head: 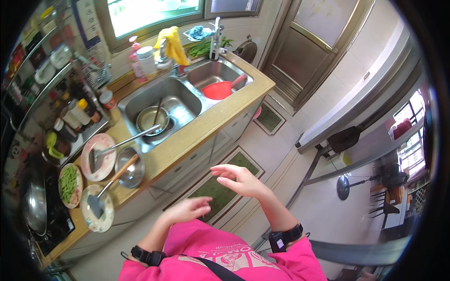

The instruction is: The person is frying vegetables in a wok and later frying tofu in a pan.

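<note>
Both hands hover over the floor in front of the counter, apart from each other. My left hand (188, 209) holds nothing, its fingers slightly bent. Higher and to the right, my right hand (239, 179) is likewise unoccupied, thumb and fingers apart. On the counter left of them, a spatula with a wooden handle (121, 172) lies across a patterned plate (106, 219) and a steel bowl (137, 177). A metal-handled turner (123, 142) crosses a pink-rimmed plate (88, 144), its handle reaching over the sink. Cut green beans (68, 182) fill part of an oval plate (78, 193).
The left basin (190, 96) holds a metal pot (142, 121); the right one holds a red dipper (218, 91). A wok (35, 203) sits on the stove (63, 230). Condiment bottles (79, 112) line the rack. A green mat (242, 158) lies along the cabinets.
</note>
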`<move>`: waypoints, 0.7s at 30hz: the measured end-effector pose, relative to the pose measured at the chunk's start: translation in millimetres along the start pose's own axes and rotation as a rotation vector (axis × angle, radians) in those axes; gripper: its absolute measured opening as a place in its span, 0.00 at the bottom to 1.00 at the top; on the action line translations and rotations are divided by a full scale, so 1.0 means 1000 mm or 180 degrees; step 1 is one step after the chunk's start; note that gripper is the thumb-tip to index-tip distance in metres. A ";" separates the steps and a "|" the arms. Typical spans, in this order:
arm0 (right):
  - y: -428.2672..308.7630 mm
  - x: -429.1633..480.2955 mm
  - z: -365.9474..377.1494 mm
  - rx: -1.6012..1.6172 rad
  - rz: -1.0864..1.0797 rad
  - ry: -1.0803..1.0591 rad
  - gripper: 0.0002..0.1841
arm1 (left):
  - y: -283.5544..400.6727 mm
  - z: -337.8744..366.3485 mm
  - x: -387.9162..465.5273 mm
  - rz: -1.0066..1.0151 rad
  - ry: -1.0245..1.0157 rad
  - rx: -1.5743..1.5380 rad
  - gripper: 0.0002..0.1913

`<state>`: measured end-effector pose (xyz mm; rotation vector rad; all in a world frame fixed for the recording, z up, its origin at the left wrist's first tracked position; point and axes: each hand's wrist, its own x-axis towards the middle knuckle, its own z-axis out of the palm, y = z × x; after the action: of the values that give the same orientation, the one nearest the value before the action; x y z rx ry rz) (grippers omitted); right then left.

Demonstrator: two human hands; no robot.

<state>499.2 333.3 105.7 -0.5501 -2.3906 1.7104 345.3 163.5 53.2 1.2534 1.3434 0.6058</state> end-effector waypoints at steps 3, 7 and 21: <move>0.027 0.014 -0.082 0.0618 0.0175 0.0095 0.18 | 0.038 -0.025 0.102 0.0365 0.0629 -0.0267 0.19; 0.058 0.038 -0.206 0.0678 0.0256 0.0238 0.18 | 0.080 -0.075 0.244 0.1118 0.1318 -0.0343 0.17; 0.198 0.020 -0.729 -0.0457 0.1043 0.1198 0.15 | 0.069 -0.245 0.601 -0.1856 0.1788 0.1350 0.29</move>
<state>762.3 1039.1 165.0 -1.2239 -2.2469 1.3848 268.7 802.4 -54.7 0.9579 2.2891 0.2608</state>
